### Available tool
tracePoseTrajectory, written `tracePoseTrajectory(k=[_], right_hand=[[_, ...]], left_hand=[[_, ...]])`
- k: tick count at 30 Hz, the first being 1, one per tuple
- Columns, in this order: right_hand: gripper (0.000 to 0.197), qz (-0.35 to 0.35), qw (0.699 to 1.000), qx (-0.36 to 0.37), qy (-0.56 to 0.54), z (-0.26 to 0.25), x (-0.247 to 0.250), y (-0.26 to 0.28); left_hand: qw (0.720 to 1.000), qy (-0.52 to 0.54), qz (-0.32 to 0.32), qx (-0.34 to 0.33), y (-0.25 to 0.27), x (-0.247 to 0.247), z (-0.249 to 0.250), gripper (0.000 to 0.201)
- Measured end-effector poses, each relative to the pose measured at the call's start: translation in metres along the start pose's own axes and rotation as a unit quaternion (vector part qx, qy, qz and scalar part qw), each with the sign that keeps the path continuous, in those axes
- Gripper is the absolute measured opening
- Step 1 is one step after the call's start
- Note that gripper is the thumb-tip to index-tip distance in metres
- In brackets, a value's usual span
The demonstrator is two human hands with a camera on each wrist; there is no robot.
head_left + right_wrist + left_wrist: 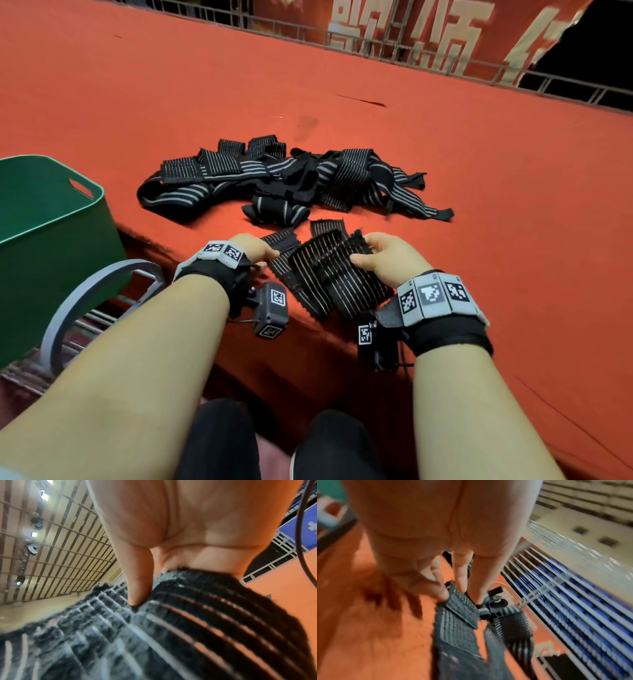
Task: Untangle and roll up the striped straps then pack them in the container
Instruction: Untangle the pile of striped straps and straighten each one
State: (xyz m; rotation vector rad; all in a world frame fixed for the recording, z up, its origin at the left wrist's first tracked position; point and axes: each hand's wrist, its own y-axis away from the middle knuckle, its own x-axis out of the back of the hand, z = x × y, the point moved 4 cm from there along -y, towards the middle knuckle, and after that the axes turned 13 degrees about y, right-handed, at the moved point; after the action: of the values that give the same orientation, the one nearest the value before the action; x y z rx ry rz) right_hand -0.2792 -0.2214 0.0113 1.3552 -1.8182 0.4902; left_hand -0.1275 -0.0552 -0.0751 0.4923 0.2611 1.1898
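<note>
Between both grips, striped strap (pixel 329 270) stretched over table (pixel 496 212) edge: left hand (pixel 251 248) pinching one end, right hand (pixel 387 255) clasping other, probably for rolling. Beyond, tangled straps (pixel 291 178); left of grips, green container (pixel 51 219).

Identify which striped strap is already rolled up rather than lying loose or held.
The small rolled strap at the pile's near edge: a compact bundle. The others sprawl tangled behind it, or hang between the hands.
</note>
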Motion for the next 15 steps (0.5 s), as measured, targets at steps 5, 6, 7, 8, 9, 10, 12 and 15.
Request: tracePoseTrajectory(k=[5,6,7,8,9,10,12,15], right_hand=[[0.013,-0.008,0.999,-0.023,0.023,0.010,-0.008,-0.013],[0.015,-0.010,1.000,-0.021,0.021,0.011,-0.010,-0.017],[0.017,-0.013,0.999,-0.021,0.023,0.011,-0.013,-0.021],[0.017,-0.013,0.999,-0.016,0.025,0.012,-0.016,-0.024],[0.016,-0.013,1.000,-0.012,0.025,0.011,-0.018,-0.026],[0.015,-0.012,1.000,-0.007,0.022,0.011,-0.020,-0.030],[0.015,-0.013,1.000,-0.002,0.018,0.011,-0.022,-0.034],[0.016,0.002,1.000,0.003,0.004,0.013,-0.019,-0.039]], left_hand=[[0.930,-0.335,0.102,-0.110,-0.015,0.009,0.009,0.053],[0.911,-0.385,0.085,-0.124,-0.016,0.006,0.009,0.064],[0.894,-0.422,0.066,-0.137,-0.020,0.003,0.009,0.067],[0.883,-0.444,0.053,-0.146,-0.022,0.000,0.010,0.067],[0.874,-0.460,0.046,-0.148,-0.025,-0.002,0.012,0.064],[0.867,-0.474,0.044,-0.149,-0.028,-0.003,0.013,0.062],[0.851,-0.502,0.049,-0.146,-0.034,-0.006,0.015,0.061],[0.829,-0.537,0.054,-0.146,-0.043,-0.012,0.017,0.055]])
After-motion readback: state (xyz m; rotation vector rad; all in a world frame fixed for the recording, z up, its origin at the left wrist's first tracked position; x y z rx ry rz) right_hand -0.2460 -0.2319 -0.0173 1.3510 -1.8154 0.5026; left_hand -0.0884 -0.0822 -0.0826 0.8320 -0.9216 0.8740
